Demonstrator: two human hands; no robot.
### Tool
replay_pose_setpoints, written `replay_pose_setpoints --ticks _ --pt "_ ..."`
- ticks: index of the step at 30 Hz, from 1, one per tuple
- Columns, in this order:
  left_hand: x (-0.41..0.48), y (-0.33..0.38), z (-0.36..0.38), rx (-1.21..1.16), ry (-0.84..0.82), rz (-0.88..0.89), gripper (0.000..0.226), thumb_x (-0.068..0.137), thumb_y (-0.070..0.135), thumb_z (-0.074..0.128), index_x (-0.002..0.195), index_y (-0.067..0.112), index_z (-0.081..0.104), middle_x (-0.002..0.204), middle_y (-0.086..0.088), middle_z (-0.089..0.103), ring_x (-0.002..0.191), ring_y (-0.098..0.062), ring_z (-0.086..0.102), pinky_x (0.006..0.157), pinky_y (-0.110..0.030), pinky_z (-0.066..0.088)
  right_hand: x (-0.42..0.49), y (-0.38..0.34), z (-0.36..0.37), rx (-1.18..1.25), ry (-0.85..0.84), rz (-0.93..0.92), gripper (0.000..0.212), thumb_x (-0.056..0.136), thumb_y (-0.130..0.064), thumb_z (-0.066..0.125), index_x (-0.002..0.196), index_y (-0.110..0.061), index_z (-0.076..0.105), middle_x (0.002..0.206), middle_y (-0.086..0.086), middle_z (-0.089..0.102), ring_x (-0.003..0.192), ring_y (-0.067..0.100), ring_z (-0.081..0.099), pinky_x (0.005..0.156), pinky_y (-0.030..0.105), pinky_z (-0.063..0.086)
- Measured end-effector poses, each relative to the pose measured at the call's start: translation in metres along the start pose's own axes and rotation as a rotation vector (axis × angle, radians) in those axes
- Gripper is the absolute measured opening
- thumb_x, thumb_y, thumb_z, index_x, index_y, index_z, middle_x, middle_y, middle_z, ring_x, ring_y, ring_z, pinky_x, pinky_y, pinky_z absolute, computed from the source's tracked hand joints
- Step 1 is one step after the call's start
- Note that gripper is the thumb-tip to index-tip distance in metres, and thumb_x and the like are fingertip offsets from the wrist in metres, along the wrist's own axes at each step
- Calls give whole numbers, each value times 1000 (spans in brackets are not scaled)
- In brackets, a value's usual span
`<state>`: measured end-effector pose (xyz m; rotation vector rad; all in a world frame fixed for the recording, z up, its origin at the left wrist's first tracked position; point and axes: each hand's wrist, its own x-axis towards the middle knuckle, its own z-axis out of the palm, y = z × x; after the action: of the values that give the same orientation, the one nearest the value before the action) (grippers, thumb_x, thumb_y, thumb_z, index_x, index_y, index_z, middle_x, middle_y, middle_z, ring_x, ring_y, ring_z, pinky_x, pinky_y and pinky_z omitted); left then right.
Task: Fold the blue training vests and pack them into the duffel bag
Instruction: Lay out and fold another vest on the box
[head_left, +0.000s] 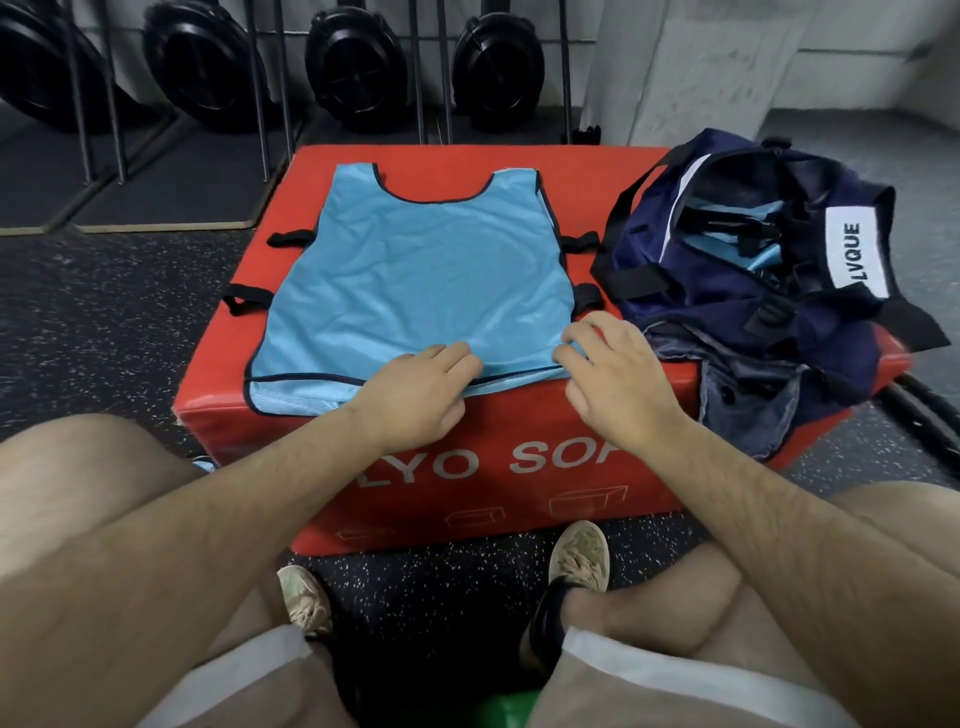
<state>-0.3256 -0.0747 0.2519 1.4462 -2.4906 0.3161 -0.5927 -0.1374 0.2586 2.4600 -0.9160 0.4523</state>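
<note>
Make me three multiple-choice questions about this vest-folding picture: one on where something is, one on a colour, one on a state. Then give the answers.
1. Where is the duffel bag relative to the vest?
A) to its right, on the same box
B) on the floor to its left
C) underneath it

2. What colour is the box?
A) green
B) red
C) yellow

3. What state is the duffel bag in?
A) zipped shut
B) open, with something inside
C) turned upside down

Answers:
1. A, the bag rests on the box's right end, beside the spread vest.
2. B, its top and front are red with white lettering.
3. B, blue fabric shows through the bag's gaping top.
</note>
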Motion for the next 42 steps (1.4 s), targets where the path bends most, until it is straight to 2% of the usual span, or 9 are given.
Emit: replay_pose_setpoints --ticks 4,8,15,18,21,24,32,35,42 --pt "-9 -4 -8 -28 -8 -65 33 74 10 60 105 11 52 102 -4 52 88 -28 57 57 -39 50 7 -4 5 79 1 -49 29 76 -10 52 102 -9 65 92 6 61 89 31 56 83 42 45" --pt "-24 -18 -16 -32 -41 -188 29 73 15 55 101 12 50 100 -4 50 83 -29 57 56 -37 45 4 4 9 153 3 82 27 79 -10 40 93 -6 63 83 8 60 74 32 52 69 42 42" --pt "-62 -64 -37 -45 -60 -467 22 80 12 53 102 10 49 100 -8 53 77 -39 58 58 -38 38 9 20 2 281 -60 264 27 85 -3 58 110 -10 63 98 7 61 88 29 54 80 44 44" --pt "-75 -83 -45 -55 -17 -543 26 80 14 46 104 7 53 103 -13 58 78 -42 60 63 -43 46 11 29 3 374 -91 270 33 91 -2 50 121 -10 61 109 8 60 97 30 56 87 45 46" --pt "-84 -96 -51 -132 64 -615 25 87 2 52 111 6 55 112 -16 58 93 -42 61 78 -46 49 10 32 1 471 -11 332 36 89 -5 41 119 -6 61 107 9 58 97 30 57 89 38 44" --pt "-87 -100 -56 -250 157 -579 25 93 -3 48 115 4 57 113 -13 60 108 -30 57 91 -33 41 11 32 -5 576 55 399 32 93 0 44 120 -8 61 111 5 56 102 21 55 90 27 40" --pt "-77 -104 -83 -388 369 -625 11 98 5 54 105 10 62 98 -1 62 92 -16 55 78 -25 36 31 30 -27 791 81 560 15 90 -3 63 97 -16 66 91 -6 62 80 -1 57 79 21 45" --pt "-74 -108 -92 -406 401 -639 15 98 4 54 101 19 59 96 0 62 89 -12 53 75 -23 35 37 31 -30 878 112 657 19 90 2 62 95 -16 66 83 -12 63 74 -10 57 71 7 42" --pt "-70 -111 -94 -416 395 -685 12 97 4 56 100 15 61 95 -2 64 90 -18 55 75 -25 34 45 42 -34 1000 43 698 44 83 18 51 94 -20 70 97 -4 71 92 9 66 75 10 48"
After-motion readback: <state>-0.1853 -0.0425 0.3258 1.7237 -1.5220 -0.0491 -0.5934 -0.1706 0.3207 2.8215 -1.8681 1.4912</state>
